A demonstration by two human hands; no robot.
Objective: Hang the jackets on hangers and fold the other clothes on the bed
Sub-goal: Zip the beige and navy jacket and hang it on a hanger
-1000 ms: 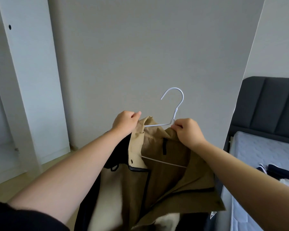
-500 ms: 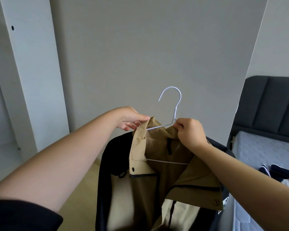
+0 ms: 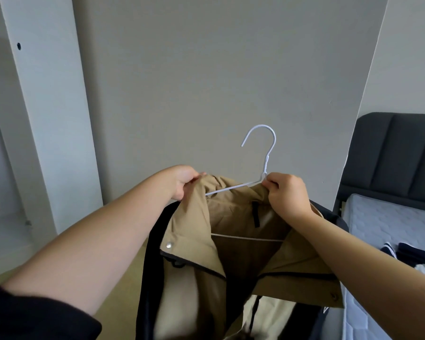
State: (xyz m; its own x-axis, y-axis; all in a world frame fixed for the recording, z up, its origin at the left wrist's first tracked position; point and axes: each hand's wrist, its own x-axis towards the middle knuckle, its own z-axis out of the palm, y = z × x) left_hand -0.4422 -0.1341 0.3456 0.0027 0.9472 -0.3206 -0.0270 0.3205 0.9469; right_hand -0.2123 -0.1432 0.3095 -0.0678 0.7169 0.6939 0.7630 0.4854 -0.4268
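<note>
Closest in, a black sleeve (image 3: pixel 35 315) covers the left upper arm at the lower left corner, and both bare forearms reach forward and up. Between them hangs the jacket (image 3: pixel 233 219), tan with dark trim and dark outer panels, its front open so the paler lining shows near the bottom edge of the view. It is held in the air, clear of the floor (image 3: pixel 123 290) and to the left of the bed's near edge.

The left hand (image 3: pixel 185 180) pinches the tan fabric at the jacket's left shoulder, fingers curled tight on the cloth right where the hanger's left arm ends. The right hand (image 3: pixel 286 195) is closed round the base of the neck of the hanger (image 3: pixel 266 161), with the collar bunched under its fingers. The white wire hanger sits inside the jacket: its left arm lies on top of the collar, its bottom bar crosses inside the open front, and its hook stands free above both hands.

Beyond the hook is a bare grey wall (image 3: pixel 219 82), with open air all round the hook. To the left a white wardrobe panel (image 3: pixel 47 119) stands upright, with a strip of floor between it and the jacket. To the right, past the wall's corner edge, lies the bed (image 3: pixel 378 222) with its pale mattress and a dark padded headboard (image 3: pixel 398 153). Dark clothes (image 3: pixel 407 251) and a white piece lie on the mattress near the right edge of the view.
</note>
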